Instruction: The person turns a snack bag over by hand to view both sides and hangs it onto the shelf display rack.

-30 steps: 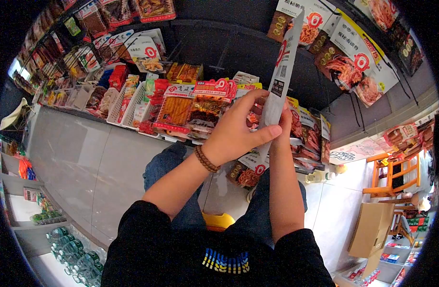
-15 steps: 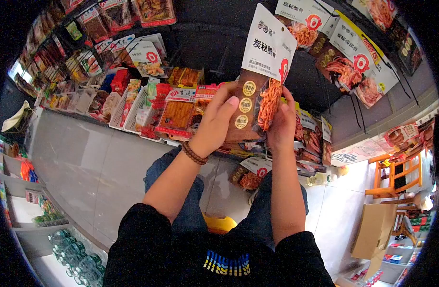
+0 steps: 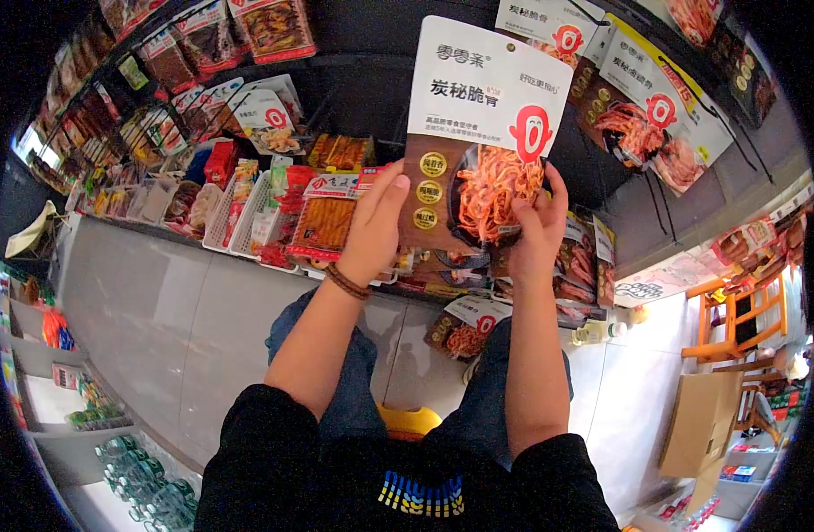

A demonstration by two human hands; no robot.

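Observation:
A large snack bag (image 3: pixel 478 133), white on top and brown below with a picture of reddish shredded food, is held up facing me. My right hand (image 3: pixel 540 226) grips its lower right side, the thumb lying on the front and the fingers at the edge. At the lower left edge, my left hand (image 3: pixel 376 222) is closed against the bag, some of its fingers hidden. Behind it, similar snack bags (image 3: pixel 571 257) fill the low shelf. Another such bag (image 3: pixel 464 326) lies on the floor between my legs.
More bags (image 3: pixel 655 102) hang on hooks at the upper right. White baskets (image 3: pixel 247 217) and packaged snacks line the shelf to the left. A cardboard box (image 3: pixel 695 421) and a wooden chair (image 3: pixel 739 315) stand at right. Bottles (image 3: pixel 145 474) sit at lower left.
The snack bag has turned from an angled view to face me squarely and come slightly lower. My right thumb now rests on its front; my left hand has shifted a little left.

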